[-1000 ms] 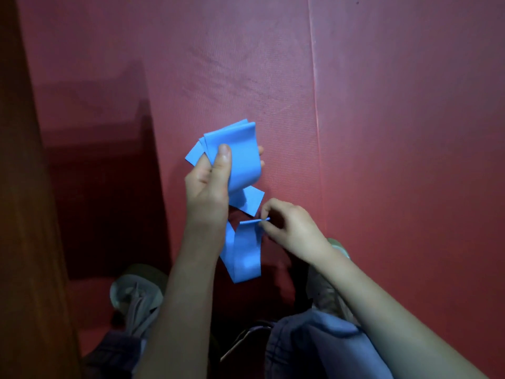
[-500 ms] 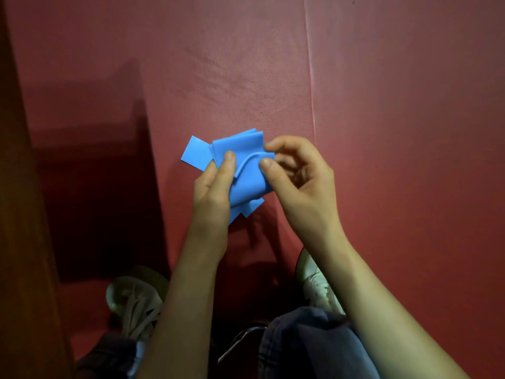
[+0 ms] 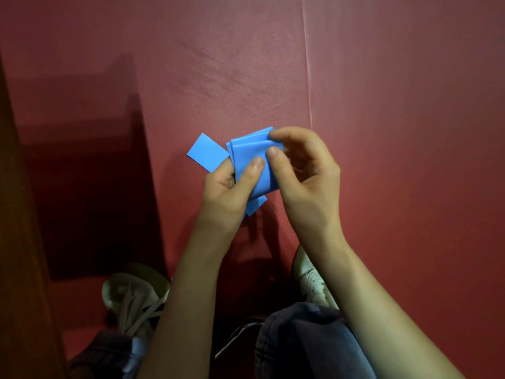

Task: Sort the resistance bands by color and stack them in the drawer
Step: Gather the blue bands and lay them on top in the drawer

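Brown panel (image 3: pixel 19 242) runs down the 9 o'clock edge, with a dark shadow (image 3: pixel 95 201) beside it. Red mat (image 3: pixel 410 132) fills the rest, and its seam (image 3: pixel 307 77) runs from 12 o'clock down to centre. Left shoe (image 3: pixel 131 294) at 7, jeans (image 3: pixel 300 340) at 6, right shoe (image 3: pixel 311 280) at 5. Forearms (image 3: pixel 191 296) come up from 6 and cover part of each shoe.

Band (image 3: pixel 251 151) is at centre, held above the mat. Left hand (image 3: pixel 226 192): thumb flat on the band's front, fingers (image 3: pixel 218 173) curled behind it, gripping. Right hand (image 3: pixel 308 173): thumb and index pinch the band's 2 o'clock corner, the other fingers loosely curled. Both thumbs hide part of the band's face.

The band is blue, flat and folded in several layers. One loose end sticks out at 10 o'clock; another pokes out at 6, under the left hand.
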The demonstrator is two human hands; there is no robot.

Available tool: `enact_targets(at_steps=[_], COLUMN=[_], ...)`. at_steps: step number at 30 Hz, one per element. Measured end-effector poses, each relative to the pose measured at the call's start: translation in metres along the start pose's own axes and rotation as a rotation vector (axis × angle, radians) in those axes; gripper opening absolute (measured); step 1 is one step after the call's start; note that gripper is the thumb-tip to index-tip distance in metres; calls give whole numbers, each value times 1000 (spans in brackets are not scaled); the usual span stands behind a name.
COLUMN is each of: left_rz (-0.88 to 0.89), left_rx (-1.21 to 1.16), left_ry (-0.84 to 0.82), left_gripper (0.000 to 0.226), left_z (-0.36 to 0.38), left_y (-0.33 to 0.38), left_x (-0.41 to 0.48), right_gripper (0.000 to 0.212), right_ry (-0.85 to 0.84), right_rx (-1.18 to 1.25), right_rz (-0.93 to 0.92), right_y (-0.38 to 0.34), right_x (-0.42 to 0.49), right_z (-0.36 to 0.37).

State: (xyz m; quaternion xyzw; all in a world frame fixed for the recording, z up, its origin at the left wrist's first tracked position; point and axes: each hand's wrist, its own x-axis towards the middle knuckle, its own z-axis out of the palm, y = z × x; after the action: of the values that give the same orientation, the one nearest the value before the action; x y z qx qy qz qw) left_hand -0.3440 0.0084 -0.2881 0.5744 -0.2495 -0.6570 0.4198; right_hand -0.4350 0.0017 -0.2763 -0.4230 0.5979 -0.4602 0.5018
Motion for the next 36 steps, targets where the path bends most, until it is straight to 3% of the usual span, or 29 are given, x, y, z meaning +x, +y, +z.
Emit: enact_targets(at_steps=[5, 10, 15, 21, 30, 36], left_rz=[54, 131, 248, 389, 514, 577], left_rx=[33, 124, 139, 235, 19, -36], left_ry=[44, 56, -35, -131, -84, -118], left_gripper=[13, 11, 12, 14, 20, 20], left_z=[4, 14, 38, 78, 105, 127], left_y=[5, 31, 65, 114, 228, 283], left_x=[1, 6, 1, -30, -93, -145], right_gripper=[41, 42, 35, 40, 47, 37], right_ry=[36, 61, 81, -21, -166, -225], right_rx=[109, 48, -60, -116, -155, -108], right_rz=[-16, -29, -25, -9, -113, -122], right_y=[2, 0, -19, -74, -160, -212], right_x=[-4, -1, -4, -2, -19, -41], right_z=[-1, -7, -19, -41, -61, -71])
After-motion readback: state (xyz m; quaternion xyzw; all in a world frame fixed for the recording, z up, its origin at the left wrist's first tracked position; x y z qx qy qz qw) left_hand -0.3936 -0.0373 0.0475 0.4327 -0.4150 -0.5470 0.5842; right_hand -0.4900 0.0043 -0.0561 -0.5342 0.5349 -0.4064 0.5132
